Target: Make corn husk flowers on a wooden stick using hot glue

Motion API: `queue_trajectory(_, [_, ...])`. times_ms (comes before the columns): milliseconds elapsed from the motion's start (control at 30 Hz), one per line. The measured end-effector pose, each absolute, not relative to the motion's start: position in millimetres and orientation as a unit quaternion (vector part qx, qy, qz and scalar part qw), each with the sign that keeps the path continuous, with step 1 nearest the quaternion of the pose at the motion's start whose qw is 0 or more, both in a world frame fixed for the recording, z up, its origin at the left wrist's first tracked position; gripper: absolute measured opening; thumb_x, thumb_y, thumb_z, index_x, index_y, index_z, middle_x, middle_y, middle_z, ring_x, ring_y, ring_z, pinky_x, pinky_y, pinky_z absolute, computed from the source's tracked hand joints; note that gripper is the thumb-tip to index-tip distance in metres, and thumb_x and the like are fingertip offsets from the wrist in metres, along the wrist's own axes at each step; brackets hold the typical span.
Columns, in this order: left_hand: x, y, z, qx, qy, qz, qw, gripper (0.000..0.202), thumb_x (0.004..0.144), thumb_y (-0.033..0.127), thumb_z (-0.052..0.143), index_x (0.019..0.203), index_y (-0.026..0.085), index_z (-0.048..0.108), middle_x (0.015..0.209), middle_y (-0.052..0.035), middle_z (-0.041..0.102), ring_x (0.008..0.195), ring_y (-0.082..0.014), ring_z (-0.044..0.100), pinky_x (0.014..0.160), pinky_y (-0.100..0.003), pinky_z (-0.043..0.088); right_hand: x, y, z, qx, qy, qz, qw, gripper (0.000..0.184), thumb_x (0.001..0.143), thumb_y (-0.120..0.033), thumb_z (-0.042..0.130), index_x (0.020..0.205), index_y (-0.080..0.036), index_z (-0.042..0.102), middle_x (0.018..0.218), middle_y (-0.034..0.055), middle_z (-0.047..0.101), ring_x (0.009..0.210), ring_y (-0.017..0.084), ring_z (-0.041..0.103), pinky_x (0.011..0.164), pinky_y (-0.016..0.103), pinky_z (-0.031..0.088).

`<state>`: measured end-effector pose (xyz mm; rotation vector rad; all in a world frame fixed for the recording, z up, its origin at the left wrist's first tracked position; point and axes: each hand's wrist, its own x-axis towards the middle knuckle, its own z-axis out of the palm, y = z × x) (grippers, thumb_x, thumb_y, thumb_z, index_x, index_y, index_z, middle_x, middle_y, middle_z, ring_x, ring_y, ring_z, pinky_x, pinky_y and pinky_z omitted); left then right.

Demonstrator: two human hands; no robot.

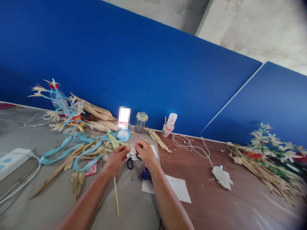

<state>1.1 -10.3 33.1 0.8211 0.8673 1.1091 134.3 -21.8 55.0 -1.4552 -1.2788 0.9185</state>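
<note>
Above the middle of the table, my left hand (118,157) is closed in a pinch, its fingertips close to those of my right hand (144,152). My right hand is pinched shut too. Whatever lies between the fingertips is too small to make out. A pale green corn husk (112,139) shows just behind my left hand, and a thin pale stalk (116,196) extends below it; whether either is held, I cannot tell. Scissors with black handles (129,164) lie under my hands. Beyond them is a spool of light blue ribbon (123,135), its loose loops (59,149) spread leftward.
Dried corn husks (96,110) and a ribbon-wrapped husk-flower branch (69,107) stand left by a plastic bottle (59,99). A glass jar (141,122) and paper cup (167,129) line the blue partition (153,70). White cable (189,145), paper (179,188) and white flowers (271,140) are right.
</note>
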Motion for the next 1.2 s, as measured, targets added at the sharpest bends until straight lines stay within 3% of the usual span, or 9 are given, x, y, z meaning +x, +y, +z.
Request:
queue_trajectory(167, [-11.6, 4.4, 27.2, 0.322, 0.428, 0.612, 0.581, 0.029, 0.053, 0.033, 0.077, 0.066, 0.015, 0.057, 0.058, 0.0065, 0.049, 0.047, -0.0035, 0.038, 0.046, -0.018, 0.029, 137.1, -23.6, 55.4, -0.614, -0.565, 0.304, 0.46, 0.021, 0.074, -0.034, 0.052, 0.065, -0.016, 0.059, 0.055, -0.0031, 0.052, 0.054, 0.01, 0.045, 0.053, 0.02, 0.034])
queue_trajectory(267, [-19.7, 9.8, 27.6, 0.312, 0.424, 0.668, 0.526, 0.025, 0.058, 0.032, 0.073, 0.068, 0.017, 0.057, 0.057, 0.0071, 0.048, 0.047, -0.0043, 0.038, 0.047, -0.019, 0.029, 118.6, -33.2, 46.3, -0.617, -0.659, 0.264, 0.341, 0.024, 0.076, -0.034, 0.055, 0.06, -0.016, 0.06, 0.058, 0.0001, 0.056, 0.056, 0.012, 0.048, 0.054, 0.023, 0.033])
queue_trajectory(433, [-22.2, 10.2, 27.9, 0.353, 0.423, 0.672, 0.494, 0.023, 0.061, 0.034, 0.071, 0.068, 0.017, 0.056, 0.049, 0.0083, 0.041, 0.044, -0.0051, 0.032, 0.044, -0.021, 0.023, 69.5, -51.5, 21.9, -0.617, -0.75, 0.17, 0.169, 0.026, 0.071, -0.041, 0.063, 0.073, -0.016, 0.067, 0.07, 0.0114, 0.065, 0.061, 0.023, 0.058, 0.053, 0.03, 0.037])
queue_trajectory(600, [-19.1, 8.8, 24.9, 0.374, 0.419, 0.649, 0.513, 0.026, 0.061, 0.036, 0.07, 0.067, 0.017, 0.054, 0.05, 0.0074, 0.041, 0.043, -0.0055, 0.03, 0.043, -0.022, 0.021, 48.3, -52.2, 11.6, -0.639, -0.745, 0.174, 0.081, 0.01, 0.064, -0.022, 0.066, 0.07, -0.014, 0.068, 0.068, 0.0163, 0.068, 0.062, 0.027, 0.063, 0.053, 0.033, 0.043])
queue_trajectory(800, [-18.6, 7.0, 28.1, 0.371, 0.413, 0.659, 0.508, 0.024, 0.062, 0.035, 0.07, 0.068, 0.016, 0.056, 0.05, 0.0075, 0.04, 0.045, -0.0055, 0.031, 0.044, -0.021, 0.021, 88.4, -44.1, 29.2, -0.653, -0.722, 0.184, 0.137, 0.014, 0.072, -0.022, 0.051, 0.069, -0.014, 0.062, 0.069, 0.0127, 0.067, 0.063, 0.022, 0.062, 0.053, 0.028, 0.04])
queue_trajectory(867, [-17.4, 5.8, 29.7, 0.366, 0.42, 0.655, 0.51, 0.025, 0.061, 0.036, 0.071, 0.068, 0.016, 0.057, 0.051, 0.0073, 0.042, 0.045, -0.0055, 0.032, 0.044, -0.02, 0.023, 106.2, -39.1, 41.0, -0.662, -0.669, 0.238, 0.239, 0.011, 0.071, -0.017, 0.049, 0.068, -0.014, 0.058, 0.066, 0.0093, 0.064, 0.062, 0.018, 0.06, 0.054, 0.025, 0.039])
queue_trajectory(1000, [-13.0, 2.4, 29.5, 0.39, 0.427, 0.598, 0.555, 0.028, 0.058, 0.037, 0.073, 0.067, 0.015, 0.059, 0.056, 0.0054, 0.049, 0.047, -0.0056, 0.037, 0.047, -0.02, 0.029, 124.9, -29.9, 54.3, -0.636, -0.604, 0.342, 0.337, 0.019, 0.073, -0.011, 0.04, 0.082, -0.015, 0.056, 0.055, -0.0024, 0.053, 0.044, 0.009, 0.049, 0.047, 0.018, 0.037])
queue_trajectory(1100, [-9.7, -0.6, 28.1, 0.412, 0.422, 0.553, 0.589, 0.029, 0.057, 0.038, 0.074, 0.066, 0.014, 0.06, 0.058, 0.0043, 0.051, 0.048, -0.0059, 0.039, 0.047, -0.02, 0.03, 125.7, -26.6, 50.4, -0.575, -0.581, 0.396, 0.418, 0.032, 0.071, -0.008, 0.041, 0.097, -0.016, 0.057, 0.062, -0.0038, 0.053, 0.044, 0.007, 0.046, 0.045, 0.017, 0.036])
queue_trajectory(1200, [-7.7, -3.6, 28.9, 0.428, 0.422, 0.536, 0.594, 0.029, 0.057, 0.038, 0.074, 0.067, 0.014, 0.061, 0.06, 0.0029, 0.054, 0.05, -0.0066, 0.04, 0.047, -0.019, 0.031, 124.0, -25.8, 44.8, -0.538, -0.601, 0.41, 0.425, 0.041, 0.073, -0.009, 0.042, 0.112, -0.017, 0.054, 0.061, -0.0047, 0.051, 0.046, 0.007, 0.044, 0.047, 0.017, 0.036])
